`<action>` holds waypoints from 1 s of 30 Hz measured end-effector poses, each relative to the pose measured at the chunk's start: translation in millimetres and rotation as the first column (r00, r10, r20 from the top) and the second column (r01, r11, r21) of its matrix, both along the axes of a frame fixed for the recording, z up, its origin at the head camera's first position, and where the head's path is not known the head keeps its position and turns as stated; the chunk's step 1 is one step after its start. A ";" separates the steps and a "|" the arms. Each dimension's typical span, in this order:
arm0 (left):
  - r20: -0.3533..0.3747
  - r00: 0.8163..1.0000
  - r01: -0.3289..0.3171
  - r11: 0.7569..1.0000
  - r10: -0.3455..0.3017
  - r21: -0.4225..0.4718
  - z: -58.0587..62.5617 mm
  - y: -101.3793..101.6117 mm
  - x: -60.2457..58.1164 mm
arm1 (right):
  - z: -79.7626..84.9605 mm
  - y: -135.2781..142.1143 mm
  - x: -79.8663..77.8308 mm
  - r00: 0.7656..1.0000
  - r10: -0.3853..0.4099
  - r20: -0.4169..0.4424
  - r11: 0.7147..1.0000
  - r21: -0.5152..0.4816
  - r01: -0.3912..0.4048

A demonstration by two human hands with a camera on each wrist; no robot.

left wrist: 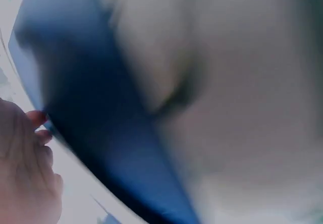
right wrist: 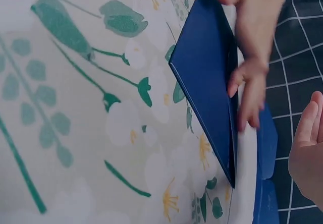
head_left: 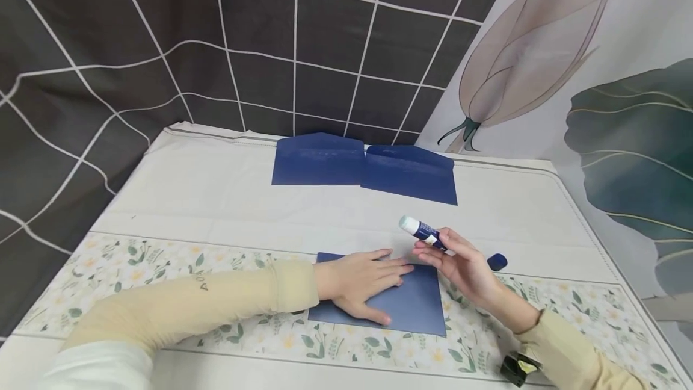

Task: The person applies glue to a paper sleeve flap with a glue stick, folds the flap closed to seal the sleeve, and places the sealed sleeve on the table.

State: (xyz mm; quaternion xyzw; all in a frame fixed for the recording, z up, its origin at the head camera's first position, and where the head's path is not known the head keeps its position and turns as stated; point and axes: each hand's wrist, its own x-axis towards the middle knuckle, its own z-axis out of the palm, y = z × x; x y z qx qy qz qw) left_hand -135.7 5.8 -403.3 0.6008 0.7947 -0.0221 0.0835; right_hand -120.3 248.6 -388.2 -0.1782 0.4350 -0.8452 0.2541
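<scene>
A blue envelope [head_left: 417, 309] lies on the flowered band of the table cover. My left hand [head_left: 363, 284] rests on it with fingers spread, reaching toward its far edge. Up and to the right of the envelope, my right hand [head_left: 460, 260] holds an uncapped glue stick [head_left: 428, 233] between thumb and fingers, its pale tip pointing up and left. The stick's blue cap [head_left: 497, 262] lies just beyond that hand. The right wrist view shows the envelope [right wrist: 207, 67] from the side, with a slight gap along its far edge; the glue stick is out of sight there.
Two more blue envelopes [head_left: 318, 161] [head_left: 411, 173] lie side by side at the table's back edge, flaps up. Behind them hangs a dark checked curtain [head_left: 260, 29]. A small black device [head_left: 520, 368] sits by the right sleeve. White table cover [head_left: 216, 197] surrounds the flowered band.
</scene>
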 end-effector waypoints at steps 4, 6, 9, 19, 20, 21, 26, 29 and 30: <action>-0.069 0.995 0.075 0.996 -0.071 0.055 -2.1 20.7 -10.7 | 0.8 1.4 0.5 1.000 -0.001 0.005 1.000 -0.003 0.001; -0.060 0.991 0.120 0.992 -0.118 0.033 -5.3 28.8 -13.7 | 0.7 2.2 2.1 1.000 -0.003 0.010 1.000 0.001 0.003; -0.038 0.985 0.165 0.986 -0.166 -0.026 -10.6 36.6 -15.0 | 1.3 3.7 5.1 1.000 -0.011 0.015 1.000 0.023 0.010; 0.036 0.992 0.126 0.986 -0.123 -0.113 -12.3 41.4 -13.2 | 5.1 6.8 7.4 1.000 -0.004 -0.017 1.000 0.002 0.004; 0.033 0.992 0.126 0.986 -0.123 -0.110 -12.3 41.2 -13.2 | 5.1 6.0 6.9 1.000 0.002 -0.026 1.000 -0.003 -0.002; 0.025 0.992 0.126 0.986 -0.124 -0.106 -12.2 40.9 -13.2 | 5.2 5.4 6.4 0.999 0.010 -0.036 1.000 -0.008 -0.010; 0.004 0.990 0.140 0.985 -0.140 -0.098 -13.3 41.1 -13.5 | 5.9 3.3 5.8 0.996 0.035 -0.082 0.999 -0.021 -0.037; 0.004 0.989 0.147 0.983 -0.148 -0.108 -12.7 41.8 -13.8 | 6.6 3.5 6.3 0.994 0.041 -0.099 0.999 -0.022 -0.043; 0.007 0.989 0.149 0.982 -0.149 -0.112 -12.4 42.3 -14.1 | 6.8 3.8 6.6 0.994 0.041 -0.102 0.999 -0.023 -0.043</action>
